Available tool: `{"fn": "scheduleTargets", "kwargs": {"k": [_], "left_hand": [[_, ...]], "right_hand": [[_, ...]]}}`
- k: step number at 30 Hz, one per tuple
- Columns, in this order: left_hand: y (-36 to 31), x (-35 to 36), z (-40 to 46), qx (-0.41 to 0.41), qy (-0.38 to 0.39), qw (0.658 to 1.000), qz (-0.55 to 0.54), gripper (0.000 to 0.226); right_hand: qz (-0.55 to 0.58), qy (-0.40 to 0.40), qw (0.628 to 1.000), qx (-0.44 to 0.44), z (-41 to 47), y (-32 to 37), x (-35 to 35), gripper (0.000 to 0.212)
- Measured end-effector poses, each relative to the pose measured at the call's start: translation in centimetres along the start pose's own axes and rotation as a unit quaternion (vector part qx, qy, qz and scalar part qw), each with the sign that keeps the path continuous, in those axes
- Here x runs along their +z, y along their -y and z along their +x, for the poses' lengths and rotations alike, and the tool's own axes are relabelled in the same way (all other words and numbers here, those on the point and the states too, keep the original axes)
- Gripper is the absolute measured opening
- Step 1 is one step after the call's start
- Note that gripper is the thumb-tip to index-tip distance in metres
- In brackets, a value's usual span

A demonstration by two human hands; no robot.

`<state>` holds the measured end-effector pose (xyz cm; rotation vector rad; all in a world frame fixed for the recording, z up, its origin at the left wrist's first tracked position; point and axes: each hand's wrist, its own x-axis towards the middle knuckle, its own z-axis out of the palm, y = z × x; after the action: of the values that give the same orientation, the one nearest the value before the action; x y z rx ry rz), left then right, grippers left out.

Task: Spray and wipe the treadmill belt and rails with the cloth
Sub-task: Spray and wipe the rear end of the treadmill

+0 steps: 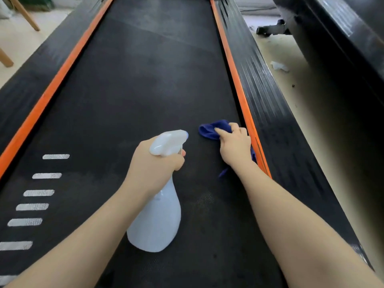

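The black treadmill belt (135, 90) runs away from me between two orange-edged rails, the left rail (37, 65) and the ribbed right rail (268, 104). My left hand (153, 161) grips the neck of a white spray bottle (155, 221), a finger at the trigger, its nozzle pointing forward over the belt. My right hand (234, 144) holds a dark blue cloth (212, 129) down on the belt right beside the right orange strip. Part of the cloth is hidden under that hand and wrist.
White dashed marks (39, 193) line the belt's left side. Pale floor lies on both sides, with wooden furniture legs (22, 13) at the far left. A crumpled white scrap (279, 66) and a dark machine frame (342, 38) are on the right.
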<state>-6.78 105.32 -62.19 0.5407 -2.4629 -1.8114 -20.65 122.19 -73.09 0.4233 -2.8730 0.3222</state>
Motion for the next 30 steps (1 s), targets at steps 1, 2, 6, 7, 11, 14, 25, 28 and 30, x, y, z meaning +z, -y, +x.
{"fn": "scheduleTargets", "kwargs": {"k": [1, 2, 6, 7, 11, 14, 25, 28, 30], "left_hand": [[0.1, -0.2, 0.1, -0.001, -0.008, 1.000, -0.001, 0.045], [0.1, -0.3, 0.2, -0.003, -0.015, 1.000, -0.002, 0.045], [0.2, -0.3, 0.8, -0.013, -0.011, 1.000, -0.013, 0.043], [0.2, -0.1, 1.0, -0.014, -0.005, 1.000, -0.012, 0.041], [0.3, 0.2, 0.9, 0.003, -0.006, 1.000, 0.003, 0.044], [0.2, -0.3, 0.2, 0.009, -0.010, 1.000, -0.015, 0.041], [-0.1, -1.6, -2.1, 0.040, -0.015, 0.998, -0.041, 0.044], [0.0, -2.7, -2.8, 0.020, -0.018, 0.998, -0.063, 0.035], [0.3, -3.5, -3.8, 0.015, -0.020, 0.997, -0.073, 0.034]], "right_hand": [[-0.002, 0.000, 1.000, 0.016, 0.2, 0.5, 0.2, 0.032], [0.001, -0.008, 1.000, 0.017, -0.4, 1.1, 0.3, 0.028], [0.062, -0.030, 0.988, -0.137, -5.4, 0.9, 0.3, 0.029], [0.077, -0.031, 0.984, -0.155, -4.9, 0.3, 0.3, 0.032], [0.069, -0.037, 0.997, -0.029, -0.3, -0.1, 0.6, 0.026], [0.058, -0.008, 0.998, -0.026, -1.1, 1.1, 0.2, 0.026], [0.059, 0.019, 0.995, -0.083, -7.8, 5.0, -1.5, 0.030], [0.082, 0.087, 0.968, -0.221, -14.1, 7.0, -2.6, 0.036], [0.088, 0.101, 0.953, -0.273, -15.4, 5.9, -3.0, 0.038]]}}
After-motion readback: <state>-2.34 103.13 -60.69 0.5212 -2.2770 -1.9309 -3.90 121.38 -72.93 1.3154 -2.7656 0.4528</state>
